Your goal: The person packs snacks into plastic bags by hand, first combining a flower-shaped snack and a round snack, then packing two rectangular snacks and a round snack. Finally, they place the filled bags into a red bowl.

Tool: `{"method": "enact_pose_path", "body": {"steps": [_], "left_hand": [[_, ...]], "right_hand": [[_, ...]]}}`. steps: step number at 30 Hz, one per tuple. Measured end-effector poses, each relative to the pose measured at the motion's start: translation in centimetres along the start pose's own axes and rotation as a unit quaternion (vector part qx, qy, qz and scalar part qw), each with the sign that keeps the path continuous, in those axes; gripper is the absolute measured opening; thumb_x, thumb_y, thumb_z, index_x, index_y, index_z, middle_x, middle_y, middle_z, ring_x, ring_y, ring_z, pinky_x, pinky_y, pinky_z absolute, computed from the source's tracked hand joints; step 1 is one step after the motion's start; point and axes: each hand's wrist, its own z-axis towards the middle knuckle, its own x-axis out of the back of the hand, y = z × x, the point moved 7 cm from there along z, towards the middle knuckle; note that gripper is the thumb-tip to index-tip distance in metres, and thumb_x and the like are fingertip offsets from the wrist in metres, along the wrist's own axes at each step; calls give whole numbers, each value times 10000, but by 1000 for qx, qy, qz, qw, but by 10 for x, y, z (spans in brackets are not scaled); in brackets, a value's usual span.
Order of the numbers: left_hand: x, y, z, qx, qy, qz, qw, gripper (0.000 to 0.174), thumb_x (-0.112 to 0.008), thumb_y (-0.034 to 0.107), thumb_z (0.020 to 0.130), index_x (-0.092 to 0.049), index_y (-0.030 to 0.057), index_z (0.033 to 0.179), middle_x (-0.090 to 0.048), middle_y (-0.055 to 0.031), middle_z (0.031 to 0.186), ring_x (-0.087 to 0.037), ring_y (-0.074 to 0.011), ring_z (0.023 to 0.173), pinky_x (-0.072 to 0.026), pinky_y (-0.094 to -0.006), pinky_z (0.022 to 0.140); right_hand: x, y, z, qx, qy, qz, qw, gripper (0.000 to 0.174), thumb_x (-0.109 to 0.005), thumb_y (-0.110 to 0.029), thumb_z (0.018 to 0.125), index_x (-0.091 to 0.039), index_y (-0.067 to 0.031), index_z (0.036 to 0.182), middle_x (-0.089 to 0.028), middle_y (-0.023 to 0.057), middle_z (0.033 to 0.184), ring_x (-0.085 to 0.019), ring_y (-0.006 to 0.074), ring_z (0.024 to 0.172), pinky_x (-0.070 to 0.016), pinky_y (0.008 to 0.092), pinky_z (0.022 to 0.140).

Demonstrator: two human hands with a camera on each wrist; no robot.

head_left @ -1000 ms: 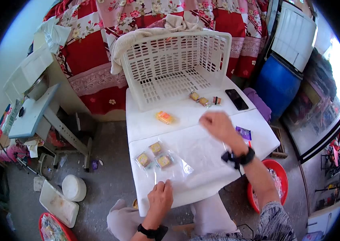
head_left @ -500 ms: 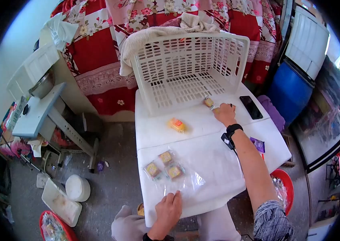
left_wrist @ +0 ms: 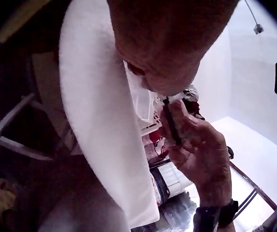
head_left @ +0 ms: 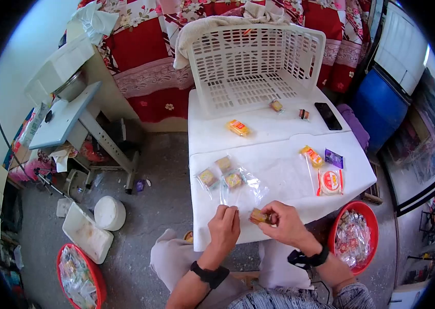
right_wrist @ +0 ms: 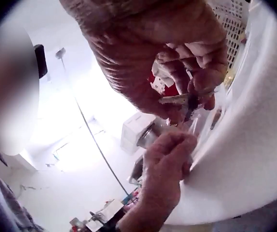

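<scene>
At the table's front edge my left hand [head_left: 225, 225] pinches the rim of a clear plastic bag [head_left: 255, 186]. Three square wrapped cakes [head_left: 233, 179] lie together at the bag's far left part. Just right of the bag's mouth, my right hand [head_left: 287, 224] holds another small wrapped cake [head_left: 259, 216] between thumb and fingers. The right wrist view shows this cake edge-on with a dark band, close above my left hand [right_wrist: 165, 169]. In the left wrist view, my left hand [left_wrist: 172, 43] hides most of the bag.
Toward the back lie an orange-yellow packet [head_left: 238, 127], one wrapped cake [head_left: 276, 105], a dark-banded piece [head_left: 304, 114] and a phone [head_left: 328, 116]. At right are yellow [head_left: 312, 156], purple [head_left: 334, 158] and white-red packets [head_left: 330, 182]. A white crate [head_left: 202, 77] stands behind; red tubs [head_left: 375, 239] flank the table.
My right hand reached to the back of the table, took one wrapped cake there and brought it forward beside my left hand. The left hand stayed at the bag's near edge.
</scene>
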Motion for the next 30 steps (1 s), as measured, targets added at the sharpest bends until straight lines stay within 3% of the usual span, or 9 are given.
{"method": "enact_pose_path", "body": {"steps": [4,5,10,12,15,19,22,27,30], "left_hand": [[2,6,-5,-26,23,31,999,148,-625,11,798,-600,53,938,-557,-106,811,-602,-297,623,-482,-373,512],[3,8,-4,-33,26,36,998,151,-626,6,796,-603,43,940,-564,-110,803,-603,-294,615,-489,-366,513],[-2,13,-6,-50,5,54,997,207,-610,-2,794,-607,39,996,-561,-104,825,-604,-295,620,-494,-374,505],[-4,10,-7,-46,-4,51,998,223,-611,-2,791,-605,37,1011,-560,-107,827,-606,-299,624,-494,-377,503],[-1,8,-6,-48,-3,45,998,235,-606,-3,792,-602,36,1024,-567,-114,845,-609,-304,629,-495,-381,506],[3,12,-6,-48,10,31,998,246,-597,-4,793,-598,36,1035,-575,-127,867,-611,-310,641,-498,-387,513],[0,12,-6,-45,-3,26,999,259,-590,-2,791,-594,28,1048,-578,-139,885,-612,-318,661,-501,-392,530],[6,14,-4,-47,23,30,998,275,-585,1,787,-587,12,1062,-575,-150,892,-615,-332,688,-503,-390,554],[4,13,-4,-27,16,32,999,266,-577,1,795,-585,15,1061,-575,-154,894,-615,-337,690,-500,-392,550]], "right_hand": [[-15,-14,3,138,167,-149,965,261,-720,-72,689,-598,-35,916,-564,117,812,-597,259,667,-492,330,588],[-23,-10,6,128,155,-167,965,281,-721,-61,664,-591,-46,912,-565,134,883,-601,322,754,-502,379,642],[-44,-11,19,178,136,-176,958,241,-653,-15,692,-579,-34,921,-538,133,929,-565,334,880,-496,418,712],[-46,-8,23,196,145,-250,937,287,-609,34,669,-580,-6,951,-557,146,987,-541,333,947,-479,413,795],[-41,-8,13,174,169,-253,936,346,-593,47,645,-582,14,990,-572,156,1050,-520,330,995,-458,407,844],[-51,-9,7,193,136,-233,943,354,-591,27,664,-592,6,1017,-583,139,1079,-526,311,987,-453,403,844],[-54,-6,12,173,112,-245,947,314,-584,3,694,-606,-9,1007,-591,113,1046,-531,294,980,-435,394,850],[-62,-4,18,219,37,-151,963,251,-586,-34,740,-617,-44,989,-592,101,951,-531,288,928,-398,397,835],[-70,5,25,207,6,-219,953,264,-588,-76,757,-629,-67,1017,-601,92,955,-529,279,929,-390,392,828]]}}
